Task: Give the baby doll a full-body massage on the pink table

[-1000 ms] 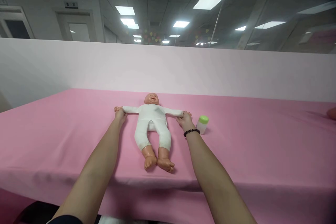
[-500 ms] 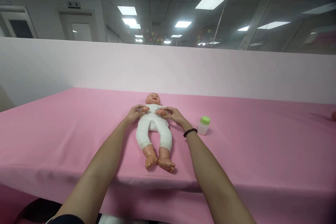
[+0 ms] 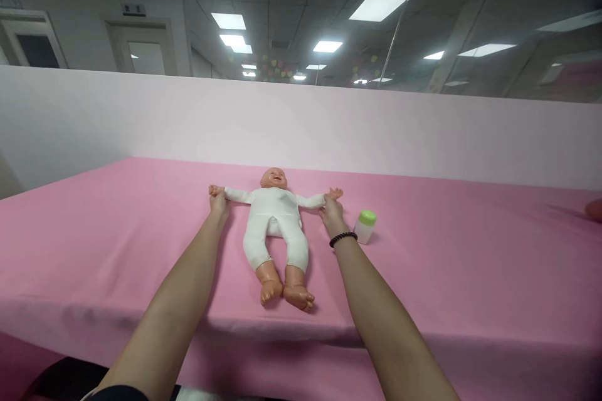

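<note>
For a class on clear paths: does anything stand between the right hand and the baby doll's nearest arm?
Nothing visible: the right hand is closed on the baby doll's arm; the green-capped bottle stands to the side.

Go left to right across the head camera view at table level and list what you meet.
left hand, doll, right hand, bottle

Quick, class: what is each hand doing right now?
Left hand: closed, holding the baby doll's arm near its wrist.
Right hand: closed, holding the doll's other arm near its wrist.
</note>
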A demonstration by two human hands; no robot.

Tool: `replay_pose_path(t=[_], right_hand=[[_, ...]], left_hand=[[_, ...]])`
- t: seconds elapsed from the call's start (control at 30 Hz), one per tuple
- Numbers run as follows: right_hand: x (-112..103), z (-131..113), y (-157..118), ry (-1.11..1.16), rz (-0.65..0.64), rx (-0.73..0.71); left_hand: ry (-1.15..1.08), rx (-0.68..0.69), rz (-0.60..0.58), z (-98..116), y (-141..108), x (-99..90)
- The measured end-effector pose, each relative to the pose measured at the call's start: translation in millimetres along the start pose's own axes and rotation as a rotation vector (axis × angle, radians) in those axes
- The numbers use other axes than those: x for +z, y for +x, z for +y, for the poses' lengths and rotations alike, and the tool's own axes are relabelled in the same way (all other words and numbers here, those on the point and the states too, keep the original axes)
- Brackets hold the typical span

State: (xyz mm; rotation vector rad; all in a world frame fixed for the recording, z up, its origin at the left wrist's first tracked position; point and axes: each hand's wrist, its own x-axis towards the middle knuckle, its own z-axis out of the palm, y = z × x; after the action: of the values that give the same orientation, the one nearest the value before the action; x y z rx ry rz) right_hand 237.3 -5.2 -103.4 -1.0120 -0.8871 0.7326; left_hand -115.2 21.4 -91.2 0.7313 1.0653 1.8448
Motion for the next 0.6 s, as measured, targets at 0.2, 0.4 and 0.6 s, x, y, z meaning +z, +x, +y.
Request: replay_pose_path(t=[0.2,0.4,0.6], right_hand=[[31,-48,-32,-0.222,-0.648,-0.126],[30,-55,-41,-0.123,-0.627,-0.082],[3,-15,-1,0.161,0.012,0.081]], left_hand=[[0.344,0.243,-0.74,14,-43,22.4],[0.32,0.213,-0.739,12,-47,23.7],[-0.039,-0.084,-0.006,3,-2,3.7]])
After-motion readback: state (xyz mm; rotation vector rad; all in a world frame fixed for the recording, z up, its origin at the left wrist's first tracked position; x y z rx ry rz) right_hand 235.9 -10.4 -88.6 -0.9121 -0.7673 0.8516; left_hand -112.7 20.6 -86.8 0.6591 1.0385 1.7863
